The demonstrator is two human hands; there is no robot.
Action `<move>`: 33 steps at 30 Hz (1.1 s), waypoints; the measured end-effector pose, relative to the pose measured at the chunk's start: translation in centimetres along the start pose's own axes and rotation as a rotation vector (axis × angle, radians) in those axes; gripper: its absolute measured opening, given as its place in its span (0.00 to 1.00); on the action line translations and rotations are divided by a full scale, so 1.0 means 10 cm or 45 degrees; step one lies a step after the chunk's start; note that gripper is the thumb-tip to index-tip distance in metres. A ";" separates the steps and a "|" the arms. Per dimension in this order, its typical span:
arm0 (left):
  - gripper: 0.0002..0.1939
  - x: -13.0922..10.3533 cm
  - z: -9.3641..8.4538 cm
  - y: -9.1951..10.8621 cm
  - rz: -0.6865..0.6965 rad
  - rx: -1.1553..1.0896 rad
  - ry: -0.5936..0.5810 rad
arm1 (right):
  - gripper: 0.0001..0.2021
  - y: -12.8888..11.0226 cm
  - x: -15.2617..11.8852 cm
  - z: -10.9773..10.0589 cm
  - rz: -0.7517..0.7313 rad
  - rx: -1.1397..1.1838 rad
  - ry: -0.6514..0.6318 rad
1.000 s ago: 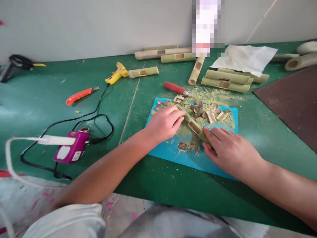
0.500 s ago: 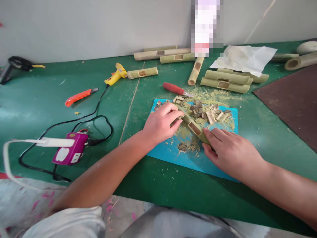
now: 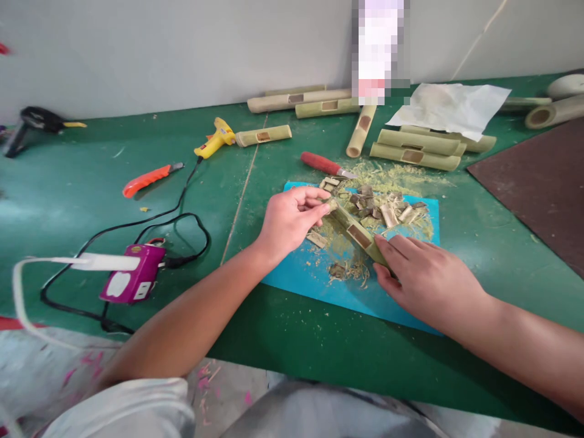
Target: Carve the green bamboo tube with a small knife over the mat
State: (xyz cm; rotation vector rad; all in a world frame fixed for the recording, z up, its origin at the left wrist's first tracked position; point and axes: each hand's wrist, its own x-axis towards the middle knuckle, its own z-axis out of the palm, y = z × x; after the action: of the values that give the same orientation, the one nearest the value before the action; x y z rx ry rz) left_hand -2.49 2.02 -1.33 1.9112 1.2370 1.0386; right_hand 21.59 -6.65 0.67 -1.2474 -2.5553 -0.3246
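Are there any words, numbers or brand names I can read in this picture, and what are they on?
There are none you can read clearly.
Purple box: it has a white patch and a small round sticker, but any writing is too small to read.
Yellow glue gun: tiny marks on its side, too small to read.
Pixelated patch by the wall: all blurry squares, so nothing can be read.

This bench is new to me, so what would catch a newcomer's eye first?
Probably the slotted green bamboo tube, its near end in the right hand, over a blue rectangular sheet strewn with flat bamboo chips. Then, at left, a purple, boxy power socket and, farther back, a yellow, pistol-shaped glue gun.
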 end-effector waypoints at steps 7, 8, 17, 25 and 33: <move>0.02 -0.01 0.02 -0.01 0.362 0.410 0.109 | 0.16 0.00 0.00 0.00 0.035 0.003 -0.040; 0.03 -0.02 0.01 0.01 0.452 0.468 0.100 | 0.15 0.01 0.00 0.00 0.054 0.010 -0.054; 0.10 -0.19 -0.02 0.19 0.972 0.573 0.043 | 0.18 0.09 0.07 -0.13 0.271 0.372 0.030; 0.03 -0.28 0.01 0.39 1.315 0.614 -0.030 | 0.10 0.02 0.19 -0.24 0.627 1.369 -0.225; 0.09 -0.25 0.04 0.40 1.192 0.687 -0.024 | 0.10 0.03 0.23 -0.26 0.857 1.563 -0.288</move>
State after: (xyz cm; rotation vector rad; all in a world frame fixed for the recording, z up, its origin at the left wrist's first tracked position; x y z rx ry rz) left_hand -1.07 -1.80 1.05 3.0486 0.5919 1.1685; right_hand 20.88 -5.64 3.88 -1.4230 -1.6397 1.3352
